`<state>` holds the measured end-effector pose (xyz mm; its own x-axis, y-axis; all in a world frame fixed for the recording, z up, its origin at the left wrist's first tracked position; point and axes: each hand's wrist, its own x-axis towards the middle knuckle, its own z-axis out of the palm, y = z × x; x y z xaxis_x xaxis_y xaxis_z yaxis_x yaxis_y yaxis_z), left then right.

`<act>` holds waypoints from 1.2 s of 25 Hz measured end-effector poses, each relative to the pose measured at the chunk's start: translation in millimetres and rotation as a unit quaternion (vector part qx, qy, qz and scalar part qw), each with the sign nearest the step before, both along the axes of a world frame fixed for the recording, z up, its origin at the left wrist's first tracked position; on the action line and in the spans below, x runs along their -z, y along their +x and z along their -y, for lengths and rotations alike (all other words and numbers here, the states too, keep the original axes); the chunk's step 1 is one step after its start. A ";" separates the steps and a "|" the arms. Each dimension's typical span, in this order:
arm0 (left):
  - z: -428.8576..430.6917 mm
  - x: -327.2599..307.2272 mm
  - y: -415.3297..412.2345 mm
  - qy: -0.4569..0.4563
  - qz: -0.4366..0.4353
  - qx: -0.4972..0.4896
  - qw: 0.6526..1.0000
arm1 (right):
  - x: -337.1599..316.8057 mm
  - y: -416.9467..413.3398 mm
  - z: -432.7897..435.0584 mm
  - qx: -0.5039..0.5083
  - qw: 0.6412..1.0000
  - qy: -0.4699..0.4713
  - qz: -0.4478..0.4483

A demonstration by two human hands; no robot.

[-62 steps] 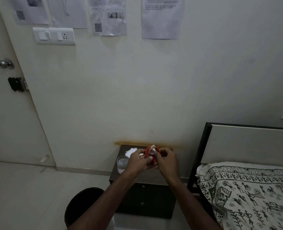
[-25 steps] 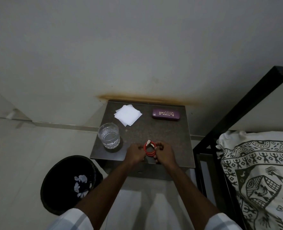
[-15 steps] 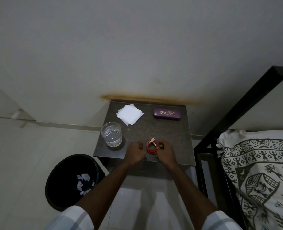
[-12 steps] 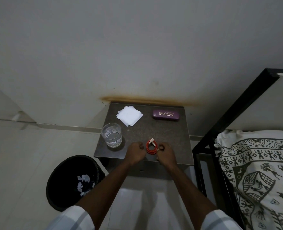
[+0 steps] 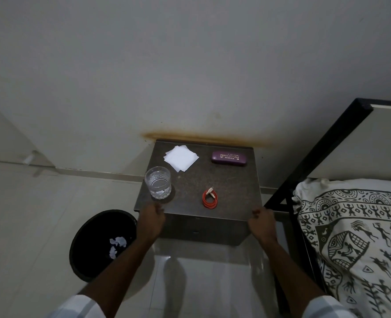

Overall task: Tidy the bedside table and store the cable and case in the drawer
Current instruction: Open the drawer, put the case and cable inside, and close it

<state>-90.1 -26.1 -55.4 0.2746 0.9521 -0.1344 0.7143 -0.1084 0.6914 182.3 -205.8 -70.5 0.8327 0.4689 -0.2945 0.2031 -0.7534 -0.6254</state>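
Bedside table [image 5: 235,196] top: open middle and right front. Glass of water [image 5: 158,182] crowds left front corner; coiled red cable [image 5: 210,198] front centre. Paper napkins [image 5: 181,157] and purple glasses case [image 5: 229,158] line back edge. Bed frame [image 5: 309,161] blocks right side; black bin [image 5: 102,244] lower left.

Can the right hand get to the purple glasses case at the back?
Probably yes. The right hand sits at the bedside table's front right corner, and the purple glasses case lies at the back right. Only bare tabletop lies between them; the coiled red cable is off to the left.
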 end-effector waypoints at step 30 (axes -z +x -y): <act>-57.6 21.4 -73.4 -0.122 -0.027 0.023 0.992 | 22.0 51.8 44.3 0.061 0.973 0.052 -0.215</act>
<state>-163.4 31.5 -76.8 0.3025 0.8766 -0.3742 0.7488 0.0244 0.6624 234.2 -250.1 -92.5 0.6945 0.4197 -0.5844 -0.1813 -0.6839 -0.7067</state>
